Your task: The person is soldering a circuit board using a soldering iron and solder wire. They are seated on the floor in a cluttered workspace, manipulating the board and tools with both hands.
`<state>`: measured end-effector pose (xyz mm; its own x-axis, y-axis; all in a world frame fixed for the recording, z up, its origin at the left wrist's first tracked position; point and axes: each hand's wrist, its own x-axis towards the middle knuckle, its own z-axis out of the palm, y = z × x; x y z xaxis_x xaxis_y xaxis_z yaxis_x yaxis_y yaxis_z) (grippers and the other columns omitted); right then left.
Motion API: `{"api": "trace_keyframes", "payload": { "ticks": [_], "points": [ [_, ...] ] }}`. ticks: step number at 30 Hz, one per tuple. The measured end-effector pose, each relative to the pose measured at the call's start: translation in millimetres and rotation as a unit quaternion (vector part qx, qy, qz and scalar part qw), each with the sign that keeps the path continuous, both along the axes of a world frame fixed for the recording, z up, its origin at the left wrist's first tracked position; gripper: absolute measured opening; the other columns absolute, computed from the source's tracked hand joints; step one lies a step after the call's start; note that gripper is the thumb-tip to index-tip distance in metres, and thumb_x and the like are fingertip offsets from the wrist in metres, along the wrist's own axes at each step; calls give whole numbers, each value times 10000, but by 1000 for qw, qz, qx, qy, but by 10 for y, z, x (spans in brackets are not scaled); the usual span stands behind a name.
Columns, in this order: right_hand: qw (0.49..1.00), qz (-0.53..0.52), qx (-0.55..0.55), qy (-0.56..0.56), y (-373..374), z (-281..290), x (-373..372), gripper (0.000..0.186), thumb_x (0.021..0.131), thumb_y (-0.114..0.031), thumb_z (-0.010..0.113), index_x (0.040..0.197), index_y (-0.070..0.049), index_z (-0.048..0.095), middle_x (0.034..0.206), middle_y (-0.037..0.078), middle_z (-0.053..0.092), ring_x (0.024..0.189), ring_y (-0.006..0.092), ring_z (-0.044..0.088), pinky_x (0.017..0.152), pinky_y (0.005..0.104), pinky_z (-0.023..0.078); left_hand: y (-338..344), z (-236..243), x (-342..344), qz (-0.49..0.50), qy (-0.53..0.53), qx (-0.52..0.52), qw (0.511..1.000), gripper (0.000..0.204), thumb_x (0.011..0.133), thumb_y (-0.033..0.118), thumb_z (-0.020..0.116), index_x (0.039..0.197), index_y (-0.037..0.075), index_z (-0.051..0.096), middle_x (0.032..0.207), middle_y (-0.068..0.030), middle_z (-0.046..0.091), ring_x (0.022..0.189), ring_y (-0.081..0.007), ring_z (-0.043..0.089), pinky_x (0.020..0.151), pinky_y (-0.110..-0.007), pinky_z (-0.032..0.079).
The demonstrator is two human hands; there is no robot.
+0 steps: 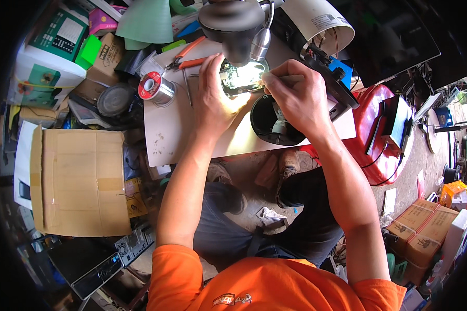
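Under bright light, my left hand (211, 106) holds a small circuit board (229, 83) by its left side, fingers and thumb around the edge. Glare whitens the middle of the board. My right hand (299, 96) is closed in a pinch at the board's right edge; what lies in its fingers is too small to make out. Below the right hand sits a round black housing (263, 119) with a pale part inside. A dark round-headed device (231, 20) and a silver lamp head (261, 44) hang just above the board.
On the white worktop (163, 137) stand a solder spool (163, 92) and orange-handled cutters (188, 56). A white cylinder (321, 18) lies at the back right. A cardboard box (83, 181) is at the left, a red plastic-covered seat (371, 122) at the right.
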<state>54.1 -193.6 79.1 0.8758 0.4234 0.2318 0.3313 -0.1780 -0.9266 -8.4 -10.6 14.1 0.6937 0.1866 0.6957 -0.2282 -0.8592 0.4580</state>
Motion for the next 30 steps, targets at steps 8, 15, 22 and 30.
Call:
{"api": "trace_keyframes", "payload": {
  "ticks": [8, 15, 22, 30],
  "points": [
    [1000, 0, -17, -10, 1, 11, 6, 262, 925, -168, 735, 970, 88, 707, 783, 208, 763, 682, 214, 755, 654, 317, 573, -8, 23, -6, -2, 4, -3, 1000, 1002, 643, 97, 934, 1495, 44, 408, 1444, -193, 507, 1309, -402, 544, 1077, -465, 493],
    [1000, 0, -10, -6, 0, 21, 1, 256, 926, -163, 732, 968, 88, 707, 789, 212, 764, 687, 207, 754, 654, 314, 574, -10, 26, -14, 2, 5, -2, 1000, 985, 658, 97, 933, 1494, 53, 415, 1442, -192, 509, 1302, -398, 552, 1071, -467, 501],
    [1000, -2, -18, -5, 1, 27, 4, 256, 926, -163, 732, 973, 88, 709, 781, 210, 761, 673, 201, 748, 644, 315, 567, -18, 35, -7, -2, 10, -13, 1000, 979, 665, 111, 942, 1492, 54, 421, 1446, -192, 508, 1306, -399, 554, 1062, -471, 511],
    [1000, -3, -25, 0, 8, 31, 3, 261, 925, -169, 734, 972, 88, 713, 778, 210, 761, 678, 215, 753, 654, 322, 572, -19, 33, -7, 2, 2, -8, 1000, 977, 664, 122, 945, 1489, 53, 426, 1439, -187, 515, 1303, -393, 557, 1049, -470, 517]
  ]
}}
